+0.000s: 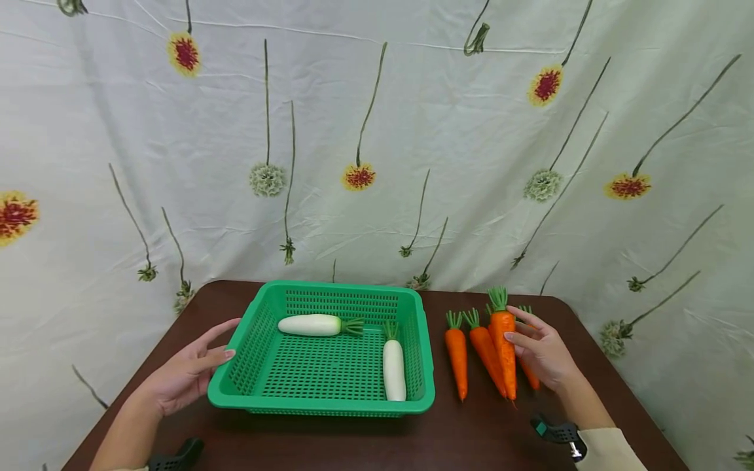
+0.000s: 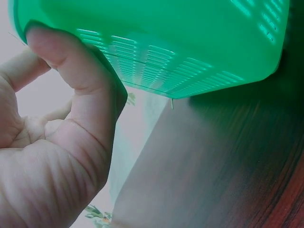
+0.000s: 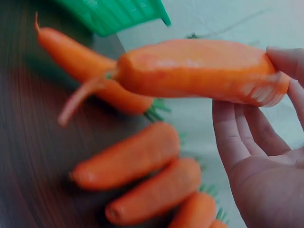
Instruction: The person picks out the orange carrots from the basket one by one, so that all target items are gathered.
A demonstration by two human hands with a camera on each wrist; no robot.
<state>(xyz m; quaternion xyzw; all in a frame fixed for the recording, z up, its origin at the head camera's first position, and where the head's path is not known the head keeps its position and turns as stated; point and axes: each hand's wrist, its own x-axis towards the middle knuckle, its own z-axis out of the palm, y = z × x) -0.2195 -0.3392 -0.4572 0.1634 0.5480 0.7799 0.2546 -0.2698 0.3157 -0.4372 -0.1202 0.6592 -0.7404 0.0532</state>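
Observation:
A green plastic basket holds two white radishes: one radish lies sideways at the back, the other radish points toward the front right corner. My left hand is at the basket's left rim, its thumb and index finger extended against the edge; in the left wrist view the thumb touches the rim. My right hand pinches a carrot near its leafy top, thumb on one side and fingers on the other. In the right wrist view this carrot is raised above the others, its thin root tip free.
Several more carrots lie right of the basket, among them a separate carrot nearest it and another carrot beside the held one. The dark brown table ends at a flower-printed cloth behind.

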